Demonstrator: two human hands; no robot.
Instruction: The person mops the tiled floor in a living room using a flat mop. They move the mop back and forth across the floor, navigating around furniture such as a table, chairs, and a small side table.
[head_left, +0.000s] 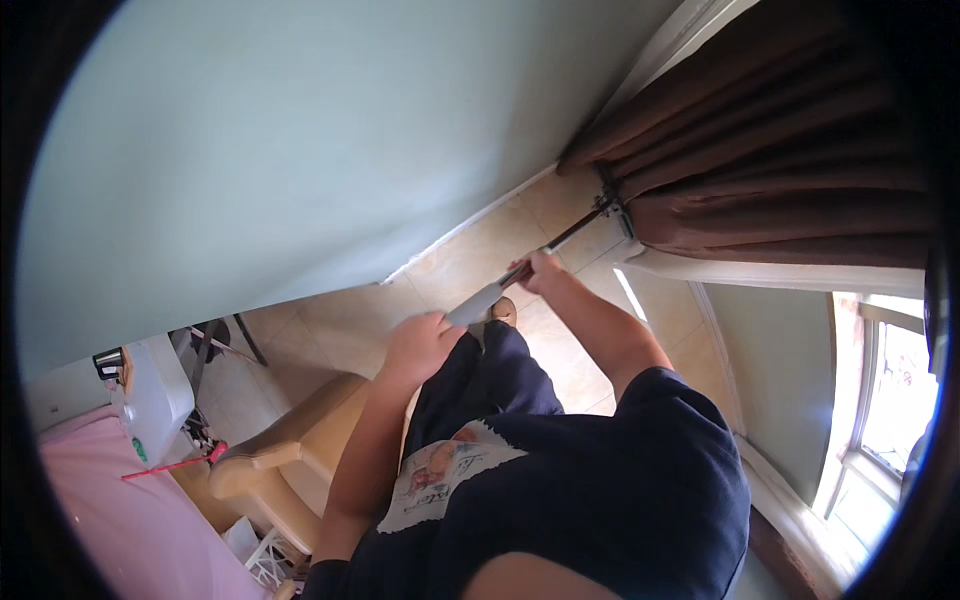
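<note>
My left hand (424, 346) is wrapped around the grey grip (475, 304) at the upper end of a long-handled mop. Farther down the pole, my right hand (538, 271) closes around the dark metal shaft (574, 231). The shaft slants away to the upper right. At its far end the dark mop head (615, 202), with its metal fittings, is at the hem of a brown curtain (765, 165). The curtain may hide part of the head, and whether the two touch cannot be told.
A pale wall (300, 150) with a white skirting runs along the left of the tiled floor (510, 225). Behind my left arm stands a tan armchair (300, 427), beside a pink cover (142, 517) and a white table (161, 382). To the right is a bright window (896, 390).
</note>
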